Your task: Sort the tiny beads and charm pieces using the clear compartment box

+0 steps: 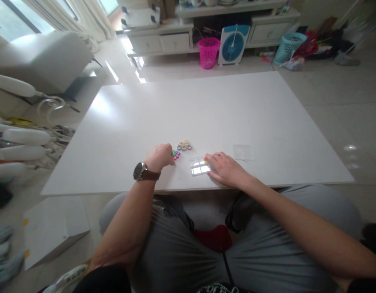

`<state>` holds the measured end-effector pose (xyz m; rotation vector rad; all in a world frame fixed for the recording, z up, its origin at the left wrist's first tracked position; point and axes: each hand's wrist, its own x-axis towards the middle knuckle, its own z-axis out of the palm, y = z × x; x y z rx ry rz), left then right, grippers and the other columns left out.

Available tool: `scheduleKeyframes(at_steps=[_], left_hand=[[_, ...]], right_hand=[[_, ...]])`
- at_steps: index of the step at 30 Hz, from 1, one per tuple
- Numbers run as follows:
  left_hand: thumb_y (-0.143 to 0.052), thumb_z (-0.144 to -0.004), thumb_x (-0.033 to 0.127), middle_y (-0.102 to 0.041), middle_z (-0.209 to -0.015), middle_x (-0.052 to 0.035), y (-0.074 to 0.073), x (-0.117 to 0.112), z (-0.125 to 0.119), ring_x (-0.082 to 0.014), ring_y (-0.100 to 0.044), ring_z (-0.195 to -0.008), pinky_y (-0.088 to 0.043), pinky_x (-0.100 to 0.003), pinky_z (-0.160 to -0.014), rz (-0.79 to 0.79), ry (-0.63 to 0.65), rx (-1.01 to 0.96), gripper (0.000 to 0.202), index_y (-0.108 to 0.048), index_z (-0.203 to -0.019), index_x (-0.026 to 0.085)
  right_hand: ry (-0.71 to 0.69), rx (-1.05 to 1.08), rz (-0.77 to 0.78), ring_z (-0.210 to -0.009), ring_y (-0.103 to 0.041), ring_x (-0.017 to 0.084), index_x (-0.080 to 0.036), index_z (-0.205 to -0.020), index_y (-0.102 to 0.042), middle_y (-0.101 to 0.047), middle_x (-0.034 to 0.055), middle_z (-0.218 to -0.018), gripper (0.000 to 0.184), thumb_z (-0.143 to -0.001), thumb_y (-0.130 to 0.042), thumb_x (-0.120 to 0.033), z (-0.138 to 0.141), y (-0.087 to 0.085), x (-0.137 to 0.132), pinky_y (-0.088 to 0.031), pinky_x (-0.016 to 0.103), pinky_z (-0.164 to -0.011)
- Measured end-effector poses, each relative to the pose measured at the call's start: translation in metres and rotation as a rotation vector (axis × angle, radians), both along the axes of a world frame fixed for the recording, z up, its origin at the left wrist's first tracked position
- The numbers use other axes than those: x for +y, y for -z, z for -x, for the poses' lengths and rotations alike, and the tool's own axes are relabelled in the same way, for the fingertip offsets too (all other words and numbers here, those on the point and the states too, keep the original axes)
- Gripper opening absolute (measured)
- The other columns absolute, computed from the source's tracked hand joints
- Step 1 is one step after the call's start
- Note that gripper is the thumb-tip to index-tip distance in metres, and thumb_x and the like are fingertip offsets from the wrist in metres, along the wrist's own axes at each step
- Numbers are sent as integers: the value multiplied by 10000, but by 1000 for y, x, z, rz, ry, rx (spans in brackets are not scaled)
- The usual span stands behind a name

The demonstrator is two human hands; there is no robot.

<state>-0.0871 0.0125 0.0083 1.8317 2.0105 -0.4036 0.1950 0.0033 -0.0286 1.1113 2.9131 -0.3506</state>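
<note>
My left hand (159,156), with a watch (139,171) on its wrist, reaches down to a small pile of bright multicoloured pieces (176,154). Its fingers are curled together, and whatever is between them is hidden. A clear plastic compartment box (200,166) lies to the right of the pile. My right hand (226,169) grips the box's right side, thumb near the front and fingers near the back. Small red and yellow pieces (205,159) show by its fingertips, at the box's back right corner. Several pale-coloured rings, like small hair ties (184,145), lie just behind the bright pieces.
A flat clear plastic lid (243,152) lies on the white table (206,110) to the right of my right hand. The table's front edge runs close to my lap. Beyond the table stand a pink basket (208,53), a blue and white fan (234,44) and a low cabinet (175,42).
</note>
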Motion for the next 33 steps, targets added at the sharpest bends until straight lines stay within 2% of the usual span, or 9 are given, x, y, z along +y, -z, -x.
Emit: scheduleKeyframes(at_steps=[10, 13, 16, 19, 23, 29, 33], left_hand=[[-744, -680, 314, -622, -560, -64, -8, 1, 5, -215, -632, -632, -436, -309, -601, -24, -39, -12, 143, -737, -740, 184], [-686, -745, 332, -659, -618, -67, -12, -1, -4, -195, -617, -642, -433, -305, -611, -98, 37, -100, 150, -745, -733, 195], [-634, -792, 292, -713, -734, -62, -15, -6, -25, -186, -628, -698, -458, -305, -681, -199, 166, -220, 157, -761, -771, 202], [-603, -848, 276, -728, -789, -66, -12, -9, -49, -198, -647, -772, -476, -312, -753, -301, 247, -288, 190, -776, -864, 200], [-574, -905, 288, -737, -806, -72, -1, -12, -70, -225, -667, -821, -488, -339, -808, -317, 311, -333, 239, -793, -972, 218], [-556, -944, 296, -756, -890, -111, 7, -14, -79, -253, -690, -919, -491, -370, -878, -308, 309, -273, 287, -793, -1087, 221], [-571, -939, 277, -766, -968, -111, 11, -14, -81, -260, -699, -950, -497, -371, -871, -327, 331, -233, 281, -784, -1120, 249]], right_hand=[[3, 16, -3, -1244, -503, 338, -106, -1475, -458, -589, 175, -1403, 579, -976, -528, -394, 2, 1, 0, -460, 453, -1011], [7, 20, 2, -1255, -498, 334, -116, -1474, -457, -586, 175, -1408, 572, -979, -527, -394, 3, 0, -1, -456, 454, -1021], [4, 14, 4, -1264, -493, 333, -119, -1476, -453, -583, 177, -1411, 571, -979, -535, -387, 3, -1, -1, -448, 451, -1031], [8, 10, 5, -1264, -491, 338, -111, -1478, -445, -581, 178, -1410, 579, -973, -555, -372, 4, -2, -1, -444, 450, -1031], [11, 20, 9, -1251, -492, 337, -127, -1469, -445, -585, 167, -1398, 562, -969, -570, -352, 3, -5, -2, -444, 453, -1025], [8, 24, 16, -1246, -492, 333, -141, -1469, -427, -586, 166, -1390, 559, -968, -571, -342, 4, -7, -2, -452, 459, -1010], [16, 30, 21, -1224, -503, 331, -148, -1466, -430, -594, 157, -1375, 557, -963, -575, -337, 5, -8, -2, -453, 453, -1005]])
